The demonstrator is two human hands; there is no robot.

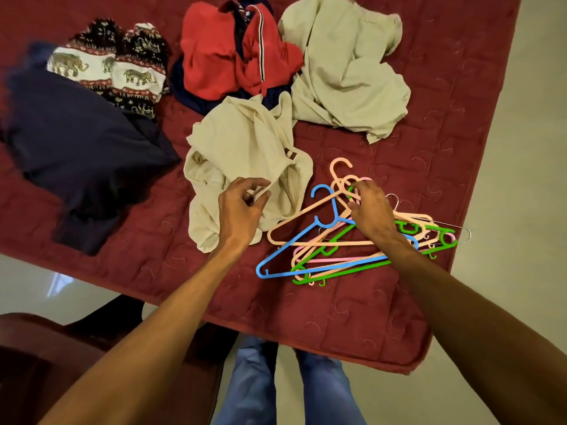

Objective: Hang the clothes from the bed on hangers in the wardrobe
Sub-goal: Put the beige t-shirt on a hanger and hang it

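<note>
From the head view, your left hand has its fingers curled in and pinches a fold of the nearest cream garment. The garment lies crumpled on the maroon bed, just beside the hangers. Your right hand is bent down over the cluster of hooks, its fingers closed among them, though you cannot tell from here whether it holds one neck or several. That is the main risk. The peach, blue, green and pink frames are interlocked, so lifting one will likely drag others along, and they could clatter apart or slide off the bed edge close on that side. A thin wire hanger also pokes out of the heap and could snag. With only a small pinch on bunched cloth, the cream garment may come up twisted or inside out, with the neck opening hard to find. A loose sleeve may also catch a hook. The red garment, the second cream piece, the elephant-print trousers and the navy cloth lie farther back, all unhung. The wardrobe is not in view.
</note>
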